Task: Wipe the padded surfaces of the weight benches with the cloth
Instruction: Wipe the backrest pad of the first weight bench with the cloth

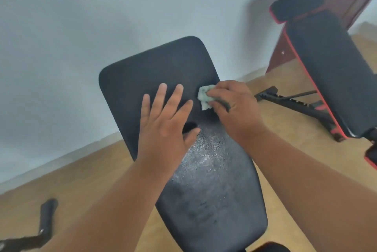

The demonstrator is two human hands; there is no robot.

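The right hand (234, 109) is gripping a crumpled pale green cloth (205, 96), pressing it on the black bench pad (214, 180). Beside it, the left hand (165, 121) is lying flat, fingers spread, holding nothing. No writing is showing.

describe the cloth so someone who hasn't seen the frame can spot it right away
Start at the big black bench pad in the middle of the frame, leaning toward the pale wall. Near its right edge, about a third of the way down, the right hand presses on a small crumpled cloth. It is the only pale green thing there; the left hand beside it holds nothing.
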